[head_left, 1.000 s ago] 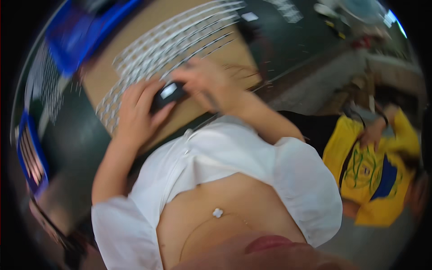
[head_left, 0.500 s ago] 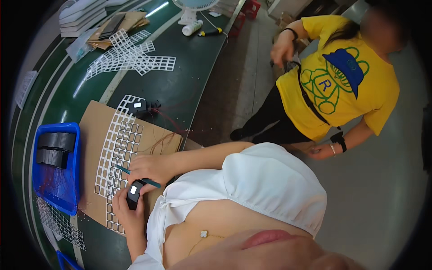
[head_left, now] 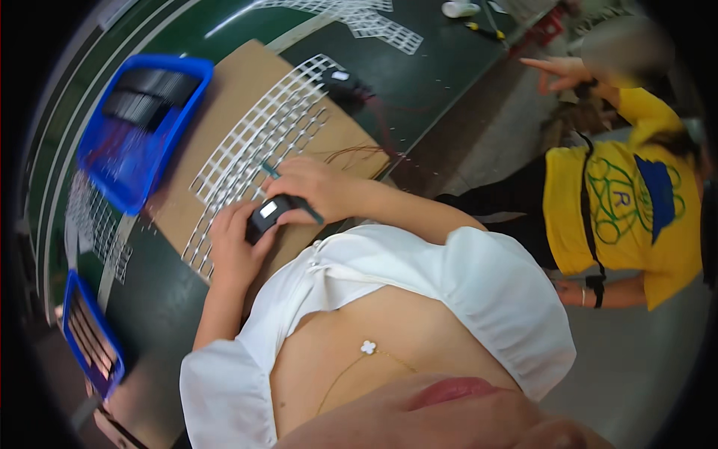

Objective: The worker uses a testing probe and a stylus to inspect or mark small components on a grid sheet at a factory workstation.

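Observation:
My left hand [head_left: 235,241] is closed around a small black box-shaped part [head_left: 258,223] with a white label on top, steadying it near the front edge of a cardboard sheet [head_left: 168,213]. Against the part's right side, my right hand [head_left: 318,185] is closed on slim dark teal tweezers [head_left: 313,212]; one end pokes out past the fingers. Beneath and beyond both hands lies a white grid sheet [head_left: 247,150] of small cells. A second black part [head_left: 342,81] with a white label sits at the grid's far end, thin reddish wires beside it.
A blue tray [head_left: 161,176] with stacked black pieces and wires stands left. Another blue tray [head_left: 111,385] is lower left. More white grids [head_left: 381,30], a white bottle [head_left: 460,10] and yellow-black pliers [head_left: 490,31] lie farther off. A person in a yellow shirt [head_left: 561,202] stands at right.
The whole view has turned, so the table and the trays sit higher and tilted. Both hands keep their hold on the part and tweezers. The person at right has an arm stretched out, finger pointing.

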